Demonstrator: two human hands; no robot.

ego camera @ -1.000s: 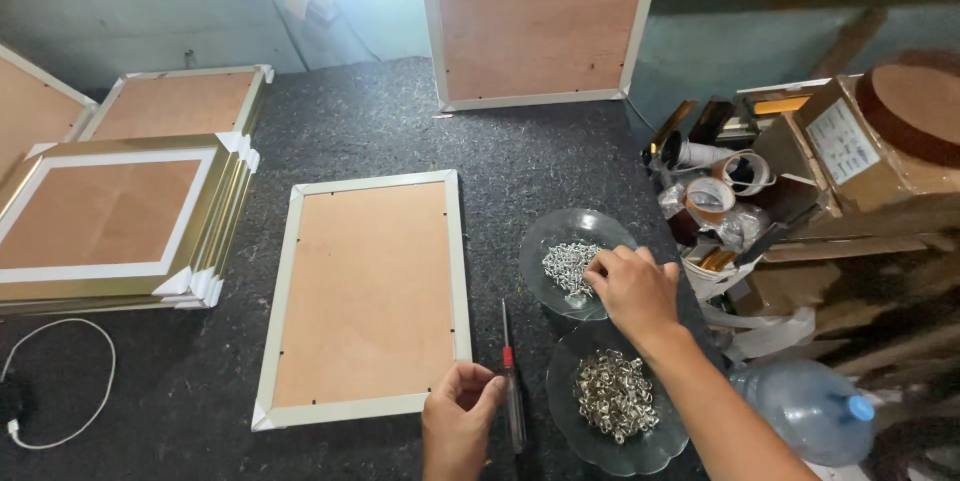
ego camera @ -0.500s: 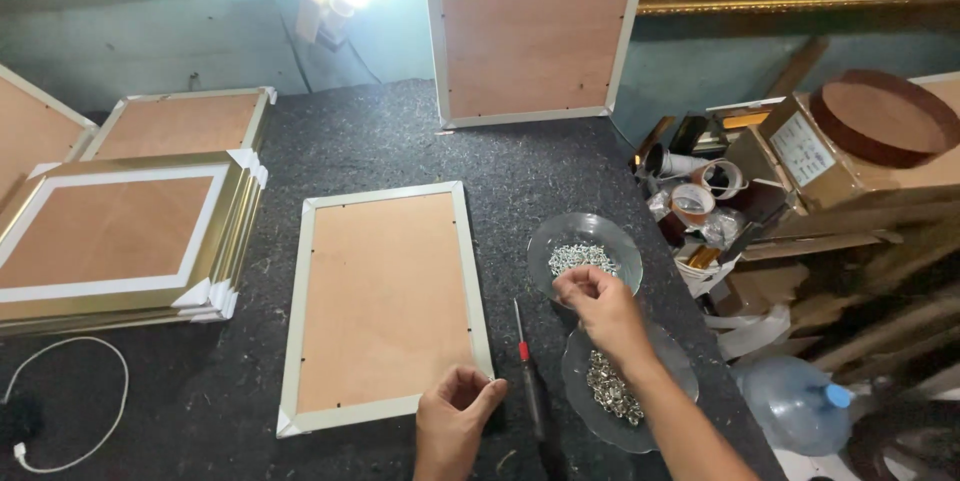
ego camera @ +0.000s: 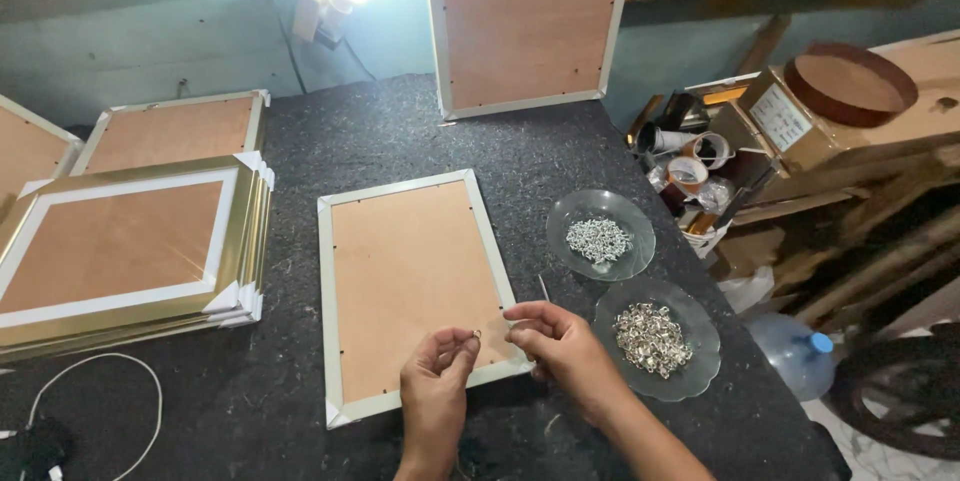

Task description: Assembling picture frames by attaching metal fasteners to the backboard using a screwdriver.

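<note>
A: What are the two hands doing?

B: Both meet over the lower edge of a picture frame (ego camera: 410,291) lying back-up on a dark felt table (ego camera: 350,141); the left hand (ego camera: 437,381) pinches a tiny metal ring (ego camera: 477,334) between thumb and fingertips; the right hand (ego camera: 562,346) has its fingers curled together just beside it, and I cannot tell whether it grips anything.

A: What lies around them?

B: Right of the frame, two glass dishes; the farther dish (ego camera: 600,234) holds small silvery rings, the nearer dish (ego camera: 655,338) small metal hangers, near the right wrist; a stack of gold frames (ego camera: 120,251) sits at the left; another frame (ego camera: 525,31) leans upright against the wall; a white cable (ego camera: 90,391) curls at the lower left.
</note>
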